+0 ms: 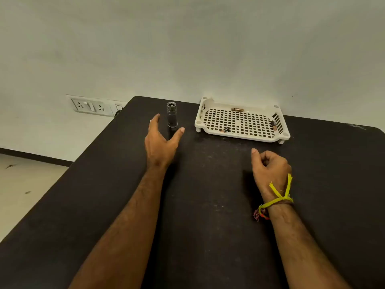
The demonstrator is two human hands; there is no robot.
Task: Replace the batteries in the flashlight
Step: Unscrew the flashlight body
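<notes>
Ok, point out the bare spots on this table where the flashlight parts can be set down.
Bare table lies between the two forearms, in front of the white tray, and to the right of the right hand. It is crowded at the far left, where the left hand opens around the upright flashlight. Three batteries lie in the tray.

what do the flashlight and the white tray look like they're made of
Flashlight: probably metal, with a dull grey sheen and ridged bands around the body; the wider bottom end looks clear, glass or plastic.
Tray: looks like moulded plastic, cream-white and matte, with a regular grid of square holes and small moulded feet.
</notes>
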